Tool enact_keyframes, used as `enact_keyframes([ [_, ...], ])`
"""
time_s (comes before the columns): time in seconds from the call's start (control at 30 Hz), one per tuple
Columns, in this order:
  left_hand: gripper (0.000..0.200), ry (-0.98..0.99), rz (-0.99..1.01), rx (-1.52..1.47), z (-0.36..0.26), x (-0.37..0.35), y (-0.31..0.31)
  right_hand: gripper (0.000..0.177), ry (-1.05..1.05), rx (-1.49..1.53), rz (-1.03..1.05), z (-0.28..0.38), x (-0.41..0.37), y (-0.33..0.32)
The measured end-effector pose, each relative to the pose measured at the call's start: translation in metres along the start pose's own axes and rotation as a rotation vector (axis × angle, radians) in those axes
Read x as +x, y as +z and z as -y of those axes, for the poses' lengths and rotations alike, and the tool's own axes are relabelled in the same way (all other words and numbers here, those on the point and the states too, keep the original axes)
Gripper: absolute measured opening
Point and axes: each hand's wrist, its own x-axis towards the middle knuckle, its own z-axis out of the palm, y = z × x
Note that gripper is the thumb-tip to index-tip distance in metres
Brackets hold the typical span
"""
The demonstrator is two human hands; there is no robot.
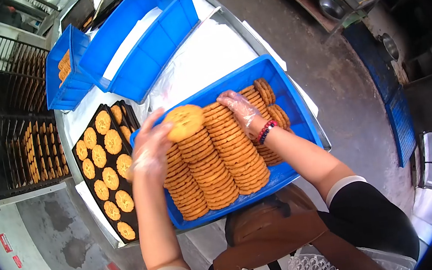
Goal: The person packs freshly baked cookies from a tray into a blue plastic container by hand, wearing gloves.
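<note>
A blue crate (298, 105) on a white table already holds several tight rows of round golden cookies (229, 155) standing on edge and looks mostly full, while a dark baking tray (126, 185) beside it still carries about a dozen loose cookies (110, 178). The gloved left hand (149, 153) has its fingers closed around one cookie (185, 122), held over the crate's near rows. The gloved right hand (242, 108) rests loosely spread on the rows, apparently gripping nothing.
</note>
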Motion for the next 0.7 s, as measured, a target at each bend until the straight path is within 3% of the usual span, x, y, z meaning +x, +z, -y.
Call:
enact_keyframes([
  [0.03, 0.045, -0.024, 0.100, -0.004, 0.010, 0.018, 0.010, 0.050, 0.021, -0.015, -0.007, 0.002, -0.001, 0.001],
  [0.13, 0.036, -0.099, 0.172, -0.186, 0.039, 0.062, 0.038, 0.048, 0.001, -0.026, -0.005, 0.005, -0.005, 0.003],
  [0.27, 0.048, -0.156, 0.092, -0.150, 0.030, 0.059, 0.059, 0.043, -0.072, -0.085, 0.009, -0.005, 0.002, -0.006],
  [0.3, 0.060, -0.169, 0.070, 0.014, 0.028, 0.058, 0.061, 0.043, -0.076, -0.075, -0.001, -0.004, 0.001, -0.007],
  [0.33, 0.060, -0.169, 0.076, 0.024, 0.030, 0.054, 0.065, 0.042, -0.074, -0.070, 0.003, -0.004, 0.000, -0.007],
  [0.47, 0.069, 0.021, 0.119, 0.182, 0.040, 0.029, 0.072, 0.044, -0.036, -0.022, 0.001, 0.002, -0.006, -0.006],
  [0.57, 0.045, 0.184, 0.058, 0.218, 0.066, 0.045, 0.069, 0.046, -0.029, -0.027, -0.004, 0.008, -0.012, -0.006],
  [0.6, 0.045, 0.182, 0.059, 0.219, 0.070, 0.049, 0.069, 0.046, -0.028, -0.025, -0.005, 0.010, -0.014, -0.003],
  [0.7, 0.029, 0.704, -0.101, 0.699, 0.071, 0.050, 0.073, 0.051, 0.001, -0.064, -0.101, 0.011, -0.017, 0.001],
])
